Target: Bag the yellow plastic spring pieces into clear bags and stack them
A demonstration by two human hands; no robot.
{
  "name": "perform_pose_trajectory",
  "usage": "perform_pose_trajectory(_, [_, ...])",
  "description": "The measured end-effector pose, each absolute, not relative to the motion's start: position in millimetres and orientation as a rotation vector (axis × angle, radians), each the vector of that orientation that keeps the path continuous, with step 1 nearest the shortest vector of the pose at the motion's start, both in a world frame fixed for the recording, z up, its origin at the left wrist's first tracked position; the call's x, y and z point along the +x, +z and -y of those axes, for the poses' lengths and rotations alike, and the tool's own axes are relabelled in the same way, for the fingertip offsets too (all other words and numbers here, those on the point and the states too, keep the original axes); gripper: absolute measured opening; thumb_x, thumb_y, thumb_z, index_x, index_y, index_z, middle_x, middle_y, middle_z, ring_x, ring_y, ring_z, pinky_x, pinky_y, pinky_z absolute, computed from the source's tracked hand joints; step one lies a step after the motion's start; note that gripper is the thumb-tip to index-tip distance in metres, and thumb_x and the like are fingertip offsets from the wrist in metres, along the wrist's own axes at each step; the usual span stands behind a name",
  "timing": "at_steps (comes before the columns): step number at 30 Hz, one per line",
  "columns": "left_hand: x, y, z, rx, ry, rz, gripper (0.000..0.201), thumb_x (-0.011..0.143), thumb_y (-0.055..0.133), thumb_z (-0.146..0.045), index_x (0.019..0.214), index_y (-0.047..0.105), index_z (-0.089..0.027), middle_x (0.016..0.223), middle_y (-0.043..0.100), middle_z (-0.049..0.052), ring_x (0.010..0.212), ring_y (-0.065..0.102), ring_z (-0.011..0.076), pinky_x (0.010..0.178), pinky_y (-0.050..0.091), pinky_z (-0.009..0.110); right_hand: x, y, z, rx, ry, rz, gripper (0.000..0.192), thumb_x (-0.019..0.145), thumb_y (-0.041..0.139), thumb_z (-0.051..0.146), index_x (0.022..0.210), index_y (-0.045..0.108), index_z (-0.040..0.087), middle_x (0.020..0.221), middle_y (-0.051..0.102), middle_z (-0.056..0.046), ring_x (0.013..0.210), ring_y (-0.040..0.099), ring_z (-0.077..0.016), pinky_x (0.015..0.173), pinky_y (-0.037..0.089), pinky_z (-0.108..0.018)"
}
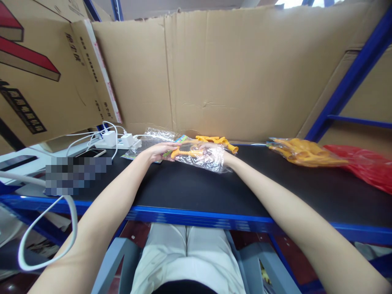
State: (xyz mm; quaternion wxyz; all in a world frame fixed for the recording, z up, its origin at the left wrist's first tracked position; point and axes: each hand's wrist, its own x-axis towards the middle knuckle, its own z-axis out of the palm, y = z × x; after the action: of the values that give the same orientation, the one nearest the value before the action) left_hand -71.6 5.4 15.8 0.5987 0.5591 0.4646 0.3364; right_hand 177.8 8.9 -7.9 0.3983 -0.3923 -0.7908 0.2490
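My left hand is closed on the left end of a clear plastic bag, where a bit of colourful printed card shows at the fingers. Inside the bag lies an orange plastic piece, long and thin with a wider end toward my left hand. My right hand reaches into the bag from the right, film over its fingers, and closes around the right end of the orange piece. Just behind it, several similar orange pieces lie loose. More clear bags with printed cards lie behind my left hand.
A filled bag of orange pieces and a red plastic bag lie on the right of the black tabletop. A power strip with white cables and a phone are at left. Cardboard walls the back.
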Motion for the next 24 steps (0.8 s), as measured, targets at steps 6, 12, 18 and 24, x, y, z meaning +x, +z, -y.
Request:
perform_pose_trajectory(6, [-69.9,13.6,-5.3,1.333,0.769,-1.094,0.040,0.074,0.060,-0.017,0.114,0.058,-0.023,0.085,0.067,0.006,0.069,0.064,0.0159,0.066,0.053,0.028,183.6,-9.6,-6.9,-0.949,0.747,2.070,0.019,0.066,0.061,0.029,0.081,0.064,0.018,0.080,0.061,-0.004,0.072,0.057,-0.0152,0.066,0.049,-0.029])
perform_pose_trajectory(12, [-67.8,15.7,-2.0,1.262,0.806,-1.038,0.040,0.075,0.057,-0.009,0.113,0.058,-0.022,0.086,0.066,0.006,0.067,0.063,0.0127,0.071,0.054,0.029,180.7,-13.7,-10.7,-0.973,0.866,2.051,0.023,0.074,0.054,0.029,0.092,0.065,0.019,0.083,0.063,-0.004,0.071,0.058,-0.0150,0.063,0.050,-0.030])
perform_pose_trajectory(18, [-71.1,15.7,-4.7,1.252,0.816,-1.045,0.040,0.071,0.059,-0.006,0.107,0.061,-0.023,0.082,0.066,0.005,0.066,0.063,0.0133,0.068,0.054,0.028,185.8,-10.1,2.4,-0.965,0.822,2.187,0.024,0.064,0.066,0.025,0.088,0.066,0.023,0.092,0.064,-0.004,0.083,0.059,-0.0187,0.077,0.048,-0.033])
perform_pose_trajectory(24, [-76.8,15.4,-10.2,1.266,0.820,-1.151,0.038,0.068,0.057,-0.003,0.099,0.065,-0.023,0.076,0.066,0.005,0.068,0.063,0.0159,0.065,0.053,0.029,186.5,-1.2,11.9,-0.883,0.760,2.339,0.020,0.069,0.064,0.029,0.089,0.067,0.025,0.100,0.063,-0.005,0.096,0.056,-0.0204,0.087,0.043,-0.036])
